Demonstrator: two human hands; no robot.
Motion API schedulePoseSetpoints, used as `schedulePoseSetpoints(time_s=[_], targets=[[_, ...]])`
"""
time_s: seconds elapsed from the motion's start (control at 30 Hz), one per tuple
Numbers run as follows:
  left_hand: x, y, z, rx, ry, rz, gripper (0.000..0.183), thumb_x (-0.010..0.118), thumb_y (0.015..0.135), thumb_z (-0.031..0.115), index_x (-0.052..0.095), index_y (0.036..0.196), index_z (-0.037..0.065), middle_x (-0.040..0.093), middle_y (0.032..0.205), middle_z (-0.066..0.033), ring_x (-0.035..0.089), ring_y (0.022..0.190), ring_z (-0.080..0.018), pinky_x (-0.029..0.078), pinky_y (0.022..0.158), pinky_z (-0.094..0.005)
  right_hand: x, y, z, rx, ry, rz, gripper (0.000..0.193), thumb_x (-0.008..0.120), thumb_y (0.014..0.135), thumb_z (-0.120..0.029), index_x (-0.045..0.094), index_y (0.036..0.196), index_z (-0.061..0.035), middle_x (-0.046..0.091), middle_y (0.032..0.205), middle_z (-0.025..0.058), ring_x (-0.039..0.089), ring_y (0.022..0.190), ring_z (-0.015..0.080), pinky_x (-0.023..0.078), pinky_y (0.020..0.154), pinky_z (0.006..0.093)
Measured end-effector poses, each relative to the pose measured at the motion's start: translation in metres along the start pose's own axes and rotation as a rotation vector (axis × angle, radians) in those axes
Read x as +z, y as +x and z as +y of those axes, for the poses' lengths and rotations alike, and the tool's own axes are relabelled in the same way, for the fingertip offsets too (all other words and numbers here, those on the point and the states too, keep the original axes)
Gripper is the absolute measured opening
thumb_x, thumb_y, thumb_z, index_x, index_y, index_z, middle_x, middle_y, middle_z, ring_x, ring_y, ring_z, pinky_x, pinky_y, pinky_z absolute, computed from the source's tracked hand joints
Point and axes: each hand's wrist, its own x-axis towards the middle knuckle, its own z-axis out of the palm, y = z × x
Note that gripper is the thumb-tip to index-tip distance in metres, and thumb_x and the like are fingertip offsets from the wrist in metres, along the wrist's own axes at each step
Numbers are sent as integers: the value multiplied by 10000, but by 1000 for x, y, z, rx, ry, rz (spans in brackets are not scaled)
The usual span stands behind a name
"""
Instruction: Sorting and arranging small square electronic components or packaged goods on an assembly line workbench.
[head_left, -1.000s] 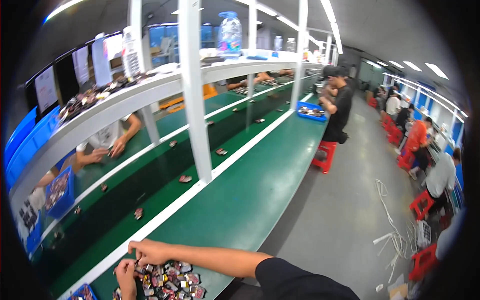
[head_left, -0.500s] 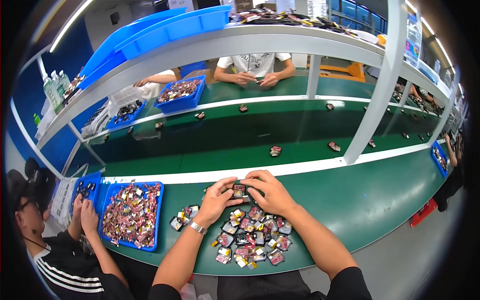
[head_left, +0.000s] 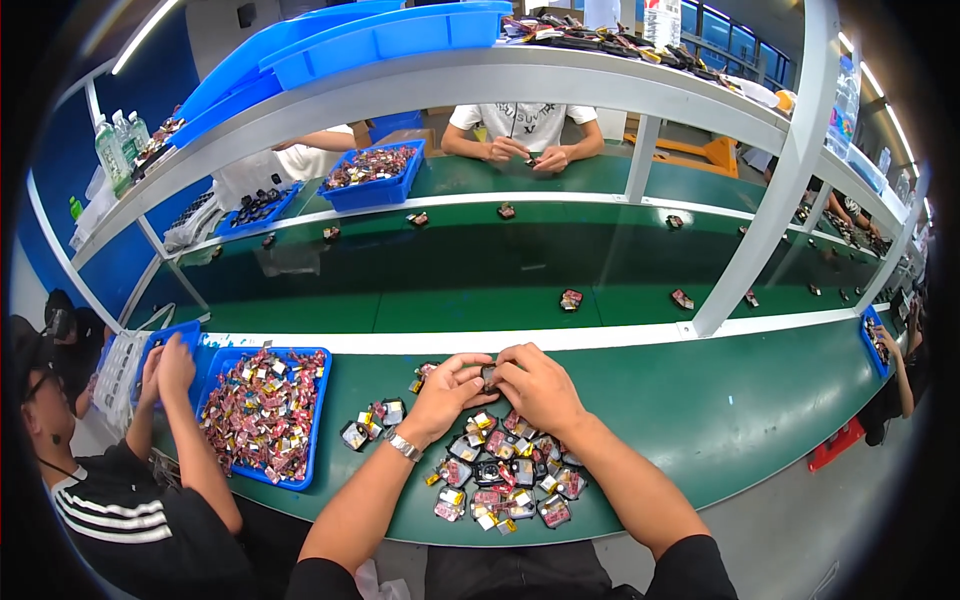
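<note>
Both hands meet above the green bench, closed on one small black electronic casing, mostly hidden by the fingers. My left hand pinches it from the left, and a metal-banded watch sits on that wrist. From the right, my right hand grips it with bent fingers. Just below lies a pile of similar open casings with red circuit boards and silver and yellow parts. A few more casings rest left of my left wrist, and another lies behind that hand.
A blue tray heaped with red circuit boards stands left. Beyond a white rail, a green conveyor belt carries spaced casings. A white post holds an overhead shelf. One co-worker sits at left, another opposite.
The casing between my hands has turned, so its red board no longer shows; my fingers have closed tighter round it. The co-worker at left has raised their hands. The view has shifted slightly.
</note>
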Motion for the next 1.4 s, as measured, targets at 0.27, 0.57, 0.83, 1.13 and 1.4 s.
schedulePoseSetpoints(time_s=[0.27, 0.57, 0.83, 1.13, 1.4], targets=[[-1, 0, 0, 5, 47, -10, 312, 459, 956, -24, 448, 1268, -5, 590, 1175, -148, 610, 1072, -208, 527, 954, -363, -11, -1, 2, 93, 102, -165, 120, 714, 732, -60, 649, 832, -66, 549, 951, 66, 551, 941, 257, 487, 798, 371], [-3, 0, -2, 48, 66, -78, 411, 553, 890, -72, 440, 1281, -12, 584, 1179, -155, 603, 1080, -204, 508, 972, -349, 0, -4, 1, 164, 156, -45, 95, 695, 783, -120, 695, 858, -62, 578, 1130, 92, 530, 1096, 279, 464, 916, 376], [-2, -2, 1, -34, 66, -60, 336, 526, 941, 1, 449, 1267, 18, 593, 1195, -139, 601, 1091, -197, 518, 957, -359, -5, -7, 7, 162, 253, -146, 129, 681, 799, -133, 706, 917, -85, 572, 1200, 89, 508, 1146, 287, 451, 947, 396], [0, -2, 1, 5, 40, -57, 319, 492, 960, 20, 435, 1273, 10, 582, 1203, -145, 592, 1113, -221, 508, 979, -395, 5, -9, 0, 198, 241, -35, 98, 659, 813, -135, 678, 851, -46, 586, 1158, 94, 522, 1129, 271, 458, 931, 375], [-1, 0, -2, 4, 27, -47, 290, 457, 975, 17, 446, 1265, 1, 596, 1187, -143, 605, 1093, -211, 524, 957, -385, 8, -14, 0, 216, 262, 1, 119, 671, 817, -136, 698, 892, -49, 597, 1130, 88, 528, 1120, 266, 461, 930, 370]])
